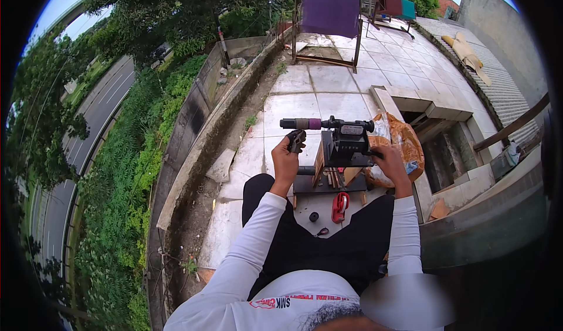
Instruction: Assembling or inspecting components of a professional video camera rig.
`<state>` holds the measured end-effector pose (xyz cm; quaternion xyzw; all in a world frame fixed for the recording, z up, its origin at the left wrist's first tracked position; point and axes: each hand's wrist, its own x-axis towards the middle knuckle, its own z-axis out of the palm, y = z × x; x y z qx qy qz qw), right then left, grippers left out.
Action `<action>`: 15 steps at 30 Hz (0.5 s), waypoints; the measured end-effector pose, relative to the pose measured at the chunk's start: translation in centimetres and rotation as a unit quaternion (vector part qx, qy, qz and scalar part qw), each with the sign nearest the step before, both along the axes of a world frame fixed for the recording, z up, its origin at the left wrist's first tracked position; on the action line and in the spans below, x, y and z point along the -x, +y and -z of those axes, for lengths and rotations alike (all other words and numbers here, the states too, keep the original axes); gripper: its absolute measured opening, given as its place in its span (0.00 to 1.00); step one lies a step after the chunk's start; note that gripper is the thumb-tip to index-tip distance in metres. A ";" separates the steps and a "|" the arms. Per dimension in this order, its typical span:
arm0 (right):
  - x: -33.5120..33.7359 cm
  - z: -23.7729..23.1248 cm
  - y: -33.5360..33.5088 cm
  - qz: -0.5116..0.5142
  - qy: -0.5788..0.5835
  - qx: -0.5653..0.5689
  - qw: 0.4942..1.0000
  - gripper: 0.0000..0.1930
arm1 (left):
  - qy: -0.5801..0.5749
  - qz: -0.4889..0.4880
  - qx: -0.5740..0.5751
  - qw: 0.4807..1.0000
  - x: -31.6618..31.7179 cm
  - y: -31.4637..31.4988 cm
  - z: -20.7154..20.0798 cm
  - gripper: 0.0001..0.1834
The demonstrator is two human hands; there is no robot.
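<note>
A black bench machine point(347, 145) stands between my knees on a dark low stand point(304, 185). From its top a horizontal shaft reaches left, ending in a cylinder with brown and purple bands point(308, 123). My left hand point(285, 158) is closed around a small black piece point(297, 139), just below the cylinder's left end. I cannot tell what kind of piece it is. At the machine's right side, my right hand point(392, 165) has its fingers curled on a short black handle point(374, 153), partly hidden by the fingers.
On the tiles between my legs lie a red tool point(340, 206), a small black roll point(314, 216) and a small dark item point(322, 232). An orange-brown plastic sack point(404, 152) sits right of the machine, beside an opening with a raised edge point(437, 111). A low wall point(205, 149) borders the left.
</note>
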<state>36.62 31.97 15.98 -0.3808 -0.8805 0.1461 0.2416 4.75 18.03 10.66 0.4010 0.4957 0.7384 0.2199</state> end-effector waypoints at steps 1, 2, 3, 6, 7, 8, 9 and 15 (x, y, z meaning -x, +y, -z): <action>-0.1 -0.1 -0.1 0.008 0.003 0.014 1.000 0.14 | -0.001 0.003 -0.005 1.000 -0.1 0.0 0.0 0.19; -0.1 -0.3 -0.1 0.009 0.002 0.014 1.000 0.14 | -0.001 0.004 -0.005 1.000 -0.1 0.0 0.0 0.19; -0.2 -0.4 -0.1 0.010 0.015 0.022 1.000 0.14 | 0.001 0.002 0.001 1.000 -0.1 0.0 -0.1 0.19; 0.1 -2.1 -2.2 0.038 0.026 -0.014 0.999 0.13 | 0.003 -0.004 0.009 1.000 -0.3 -0.3 -0.1 0.20; 0.6 -3.1 -3.4 0.064 0.026 -0.060 0.996 0.12 | 0.005 -0.009 0.009 1.000 -0.2 -0.4 -0.1 0.20; 1.2 -3.6 -4.3 0.061 0.027 -0.059 0.996 0.12 | 0.006 -0.012 0.010 1.000 -0.1 -0.4 0.1 0.20; 2.0 -4.0 -5.1 0.074 0.120 -0.083 0.986 0.11 | 0.020 -0.016 0.014 1.000 0.1 -0.5 0.3 0.20; 11.9 -4.5 -11.5 -0.021 0.311 0.142 0.940 0.12 | 0.048 -0.029 0.041 0.998 -0.8 -1.4 0.3 0.19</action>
